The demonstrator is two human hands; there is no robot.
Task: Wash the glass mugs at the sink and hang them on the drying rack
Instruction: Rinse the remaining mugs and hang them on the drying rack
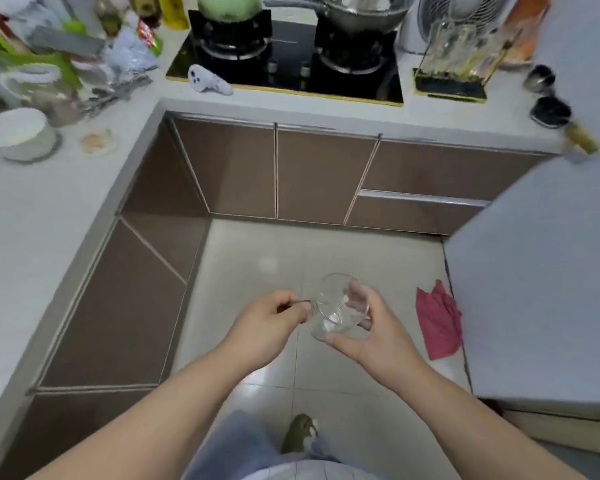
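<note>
A clear glass mug (333, 308) is held in front of me over the tiled floor, tilted with its mouth facing away and up. My left hand (271, 320) pinches its handle on the left side. My right hand (371, 327) cups the mug's body from the right, thumb under it and fingers across the far side. A rack holding several clear glasses (458, 60) stands on the counter at the back right, beside the stove. No sink is in view.
An L-shaped counter (42, 216) with brown cabinet doors runs along the left and back. A gas stove (291, 60) carries a pot and a pan. A white bowl (18, 133) and clutter sit at left. A red cloth (437, 320) hangs off the right counter.
</note>
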